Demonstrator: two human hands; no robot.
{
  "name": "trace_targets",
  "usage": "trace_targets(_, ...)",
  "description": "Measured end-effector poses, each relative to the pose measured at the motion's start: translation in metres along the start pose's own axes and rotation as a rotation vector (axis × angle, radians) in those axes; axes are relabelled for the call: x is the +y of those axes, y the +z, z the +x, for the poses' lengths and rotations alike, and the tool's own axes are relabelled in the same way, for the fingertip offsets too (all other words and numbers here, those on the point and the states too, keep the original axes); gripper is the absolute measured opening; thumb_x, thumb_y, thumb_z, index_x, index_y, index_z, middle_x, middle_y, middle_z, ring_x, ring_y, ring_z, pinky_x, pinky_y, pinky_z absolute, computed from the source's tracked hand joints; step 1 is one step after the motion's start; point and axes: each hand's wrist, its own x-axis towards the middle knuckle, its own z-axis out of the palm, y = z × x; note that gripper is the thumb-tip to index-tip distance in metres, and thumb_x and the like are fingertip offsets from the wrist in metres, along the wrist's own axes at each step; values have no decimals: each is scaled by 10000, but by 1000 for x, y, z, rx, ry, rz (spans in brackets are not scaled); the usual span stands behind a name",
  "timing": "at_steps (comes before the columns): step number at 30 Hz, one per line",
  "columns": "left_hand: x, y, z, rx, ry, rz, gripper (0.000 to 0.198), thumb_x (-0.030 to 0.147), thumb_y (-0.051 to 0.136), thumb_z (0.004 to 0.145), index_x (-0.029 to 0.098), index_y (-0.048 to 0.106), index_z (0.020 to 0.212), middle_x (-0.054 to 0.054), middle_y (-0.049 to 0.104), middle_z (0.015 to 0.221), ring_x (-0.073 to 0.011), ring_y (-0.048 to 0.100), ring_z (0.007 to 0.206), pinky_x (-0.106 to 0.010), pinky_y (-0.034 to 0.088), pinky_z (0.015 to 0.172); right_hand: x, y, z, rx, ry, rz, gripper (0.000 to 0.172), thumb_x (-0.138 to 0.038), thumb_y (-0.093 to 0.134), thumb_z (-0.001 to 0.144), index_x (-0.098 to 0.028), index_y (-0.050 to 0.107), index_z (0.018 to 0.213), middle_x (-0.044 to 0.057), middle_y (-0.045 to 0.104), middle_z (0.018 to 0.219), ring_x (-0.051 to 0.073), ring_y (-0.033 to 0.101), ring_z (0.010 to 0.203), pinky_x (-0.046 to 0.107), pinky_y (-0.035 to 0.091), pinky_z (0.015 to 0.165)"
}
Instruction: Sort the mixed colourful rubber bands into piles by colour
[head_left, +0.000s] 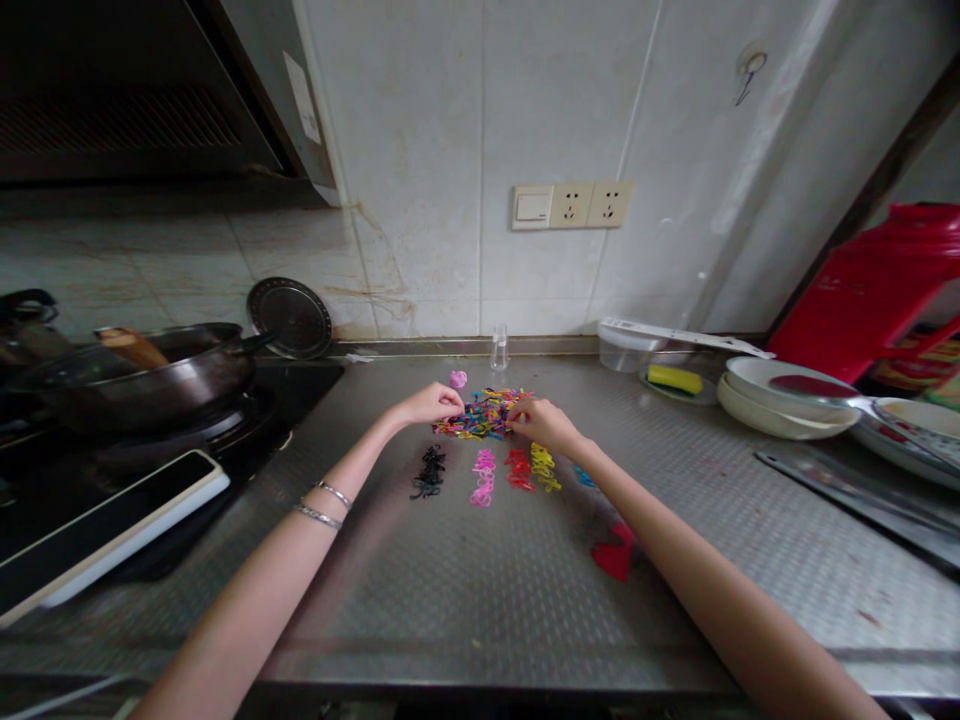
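A mixed pile of small hair ties [487,412] in many colours lies on the metal counter. At its left edge my left hand [431,403] is closed in a pinch; whatever is between the fingertips is too small to see. My right hand [547,424] reaches the right edge of the pile, its fingers curled together and their contents hidden. Nearer me lie separate groups of black hair ties [430,472], pink hair ties [484,477], red hair ties [519,469] and yellow hair ties [545,467]. Blue hair ties [584,477] are partly behind my right forearm.
Behind the pile stand a pink object [457,379] and a small clear bottle [499,348]. Left are a wok [172,375] on the stove and a white-edged device [120,535]. Bowls [780,405], a yellow sponge [674,379] and a cleaver-like blade [847,495] lie right. Something red [611,560] sits beside my right forearm.
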Motion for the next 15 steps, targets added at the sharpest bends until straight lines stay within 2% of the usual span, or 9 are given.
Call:
trace_targets(4,-10,-1,1,19,-24,-14,258,283,540,714,84,649,838,-51,643,733,-88,512,602,-204,372,579,8,-1,6,28,27,96,150,-279,561,700,-193,675,744,14,653,768,109,545,670,192,386,620)
trace_targets(7,-14,-1,2,14,-16,-31,229,269,560,701,97,652,822,-43,646,733,-87,519,618,-199,376,591,18,-10,8,5,10,204,180,-305,573,679,-165,681,714,6,645,690,102,525,623,192,382,592)
trace_targets(12,-16,0,3,-24,15,17,201,245,566,674,97,662,769,-29,636,669,-87,512,594,-198,371,584,39,-34,4,-182,40,353,262,-335,568,652,-121,688,747,0,620,591,86,486,516,184,361,488)
trace_targets(15,-12,0,2,-46,16,87,187,242,557,666,104,667,728,-17,621,616,-84,498,552,-198,357,564,49,-43,-2,-258,85,333,261,-354,603,604,-132,699,702,-2,621,559,84,485,485,179,350,448)
